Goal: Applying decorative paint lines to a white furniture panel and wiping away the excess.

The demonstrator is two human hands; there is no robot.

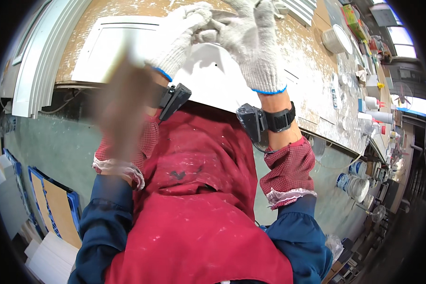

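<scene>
Both my hands wear white knitted gloves with blue cuff edges, and they meet over a white panel [207, 71] at the front of the workbench. My left hand [187, 33] has its fingers curled closed against the fingers of the other glove; what lies in them, if anything, is hidden. My right hand [253, 45] has some fingers stretched and spread toward the top edge, partly cut off there. To the left lies a white panel with a grooved border [113, 47]. A blurred brown shape [125, 99] covers part of my left forearm.
White mouldings [45, 61] stand at the bench's left end. A white bucket [337, 39] and several bottles are on the paint-spotted bench [317, 90] to the right. Paint pails [352, 184] stand on the floor at right. Boards on blue frames [54, 203] lean at lower left.
</scene>
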